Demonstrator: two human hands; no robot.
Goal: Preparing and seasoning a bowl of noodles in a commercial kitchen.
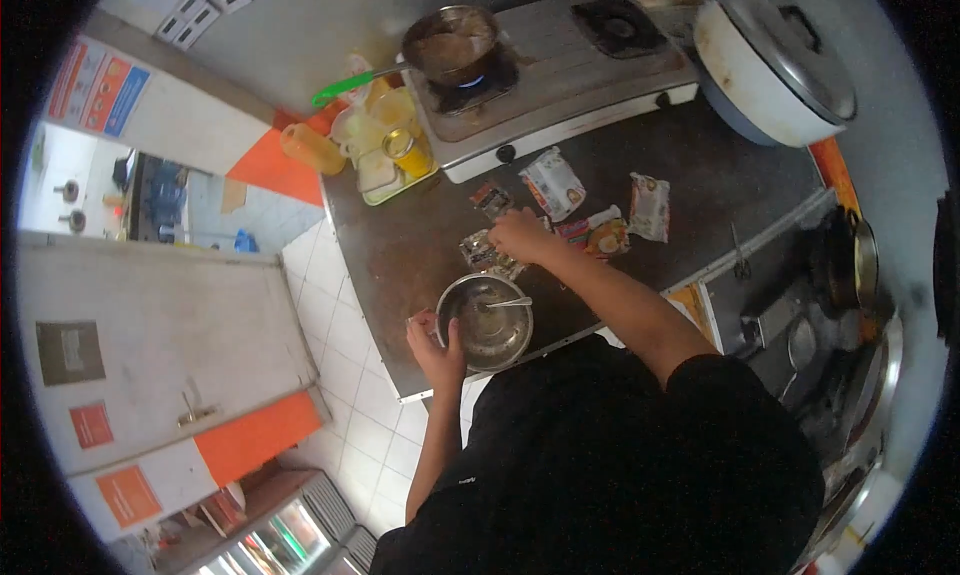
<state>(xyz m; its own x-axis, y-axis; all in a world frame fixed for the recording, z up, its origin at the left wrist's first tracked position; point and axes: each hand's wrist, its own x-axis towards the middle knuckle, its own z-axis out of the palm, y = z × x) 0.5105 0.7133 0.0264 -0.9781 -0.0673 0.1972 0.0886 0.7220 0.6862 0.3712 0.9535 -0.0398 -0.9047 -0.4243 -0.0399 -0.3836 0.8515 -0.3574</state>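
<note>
My left hand [439, 347] grips the rim of a round metal bowl [480, 331] at the near edge of the dark counter, its thumb over the inner wall. A metal spoon [510, 302] leans in the bowl, its handle over the right rim. Beyond the bowl, my right hand [521, 236] reaches down to several small seasoning sachets [480, 252]; its fingers are curled, and whether they pinch one is hidden. Another small packet [491, 200] lies just past the fingers. Two larger printed food packets [553, 185] and a torn red wrapper [604, 237] lie to the right.
A pan [450, 49] with a green handle sits over a blue flame on the gas stove [555, 72]. A tray [401, 188] holds a yellow can [407, 152] and containers. A large lidded pot [772, 72] stands at right. Scissors [739, 252] lie near the counter's right edge.
</note>
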